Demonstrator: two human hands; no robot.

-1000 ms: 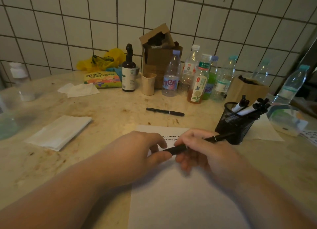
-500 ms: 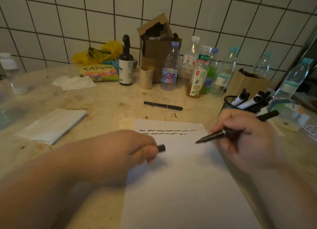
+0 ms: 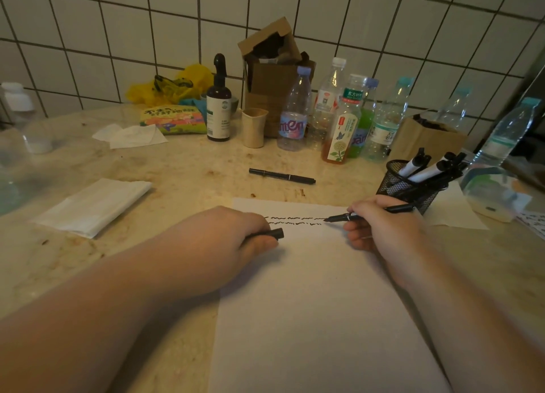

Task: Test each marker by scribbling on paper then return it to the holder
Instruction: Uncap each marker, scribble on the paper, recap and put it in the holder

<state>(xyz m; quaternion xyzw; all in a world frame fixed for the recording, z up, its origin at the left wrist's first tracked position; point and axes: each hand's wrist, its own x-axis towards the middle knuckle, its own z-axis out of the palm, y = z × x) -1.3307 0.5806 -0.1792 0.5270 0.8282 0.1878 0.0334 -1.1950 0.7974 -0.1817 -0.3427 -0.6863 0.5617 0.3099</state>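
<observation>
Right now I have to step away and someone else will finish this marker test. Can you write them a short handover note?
Left hand: grips the pulled-off black cap, resting on the paper.
Right hand: holds the uncapped marker, tip at the right end of the top scribble line.
Mesh holder: stands right of the paper with several markers inside. One capped marker lies loose on the table beyond the paper.
Done: two rows of scribbles.
Left: finish this scribble, recap, return the marker to the holder; which of the others still need testing cannot be told.
</observation>
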